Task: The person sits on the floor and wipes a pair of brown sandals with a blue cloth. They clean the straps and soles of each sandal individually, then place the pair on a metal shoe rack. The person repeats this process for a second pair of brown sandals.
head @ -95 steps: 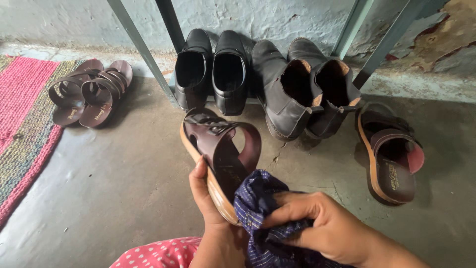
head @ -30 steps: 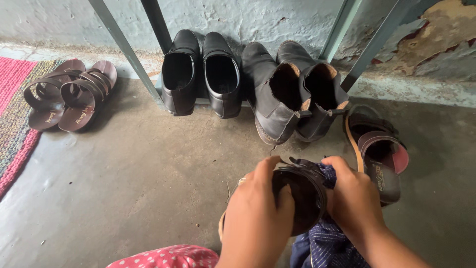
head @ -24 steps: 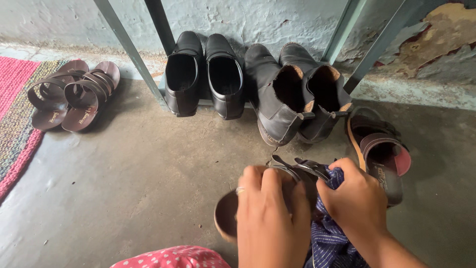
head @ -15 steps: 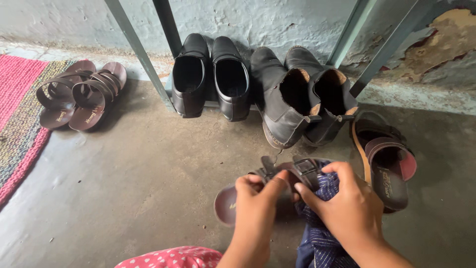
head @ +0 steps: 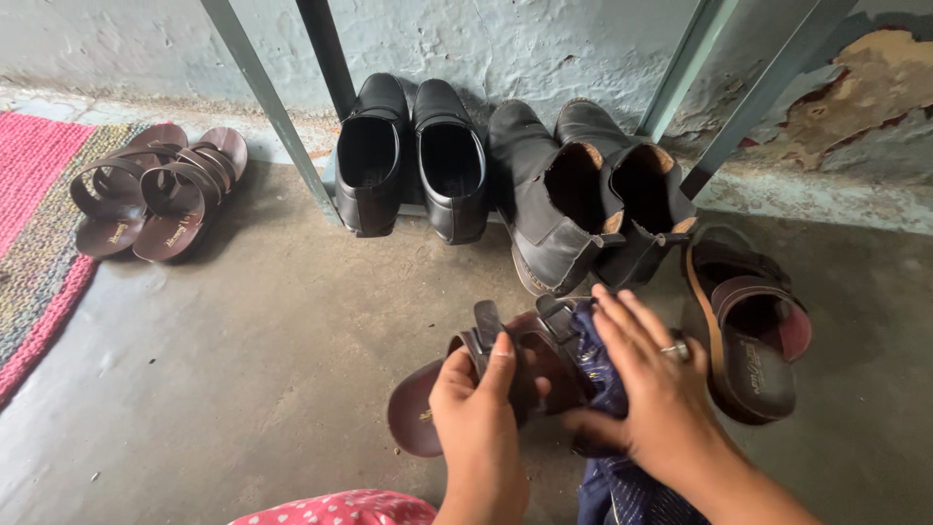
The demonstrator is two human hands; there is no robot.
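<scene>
- Low over the grey concrete floor (head: pixel 243 369), head view: left hand (head: pixel 478 428) closed around a brown strapped sandal (head: pixel 476 374), fingers over the strap, likely steadying it.
- Right hand (head: pixel 651 389), ring on one finger, presses a dark blue cloth (head: pixel 603 389) flat against the sandal's buckle side; fingers extended, thumb pinching cloth, a wiping hold by the look of it.
- Matching sandal (head: pixel 748 331) lies just right of the hands.
- Against the wall: black dress shoes (head: pixel 413 156), black ankle boots (head: pixel 593 190), between metal legs (head: pixel 267 97).
- Far left: second brown sandal pair (head: pixel 155 190) at the pink woven rug (head: pixel 39 214).
</scene>
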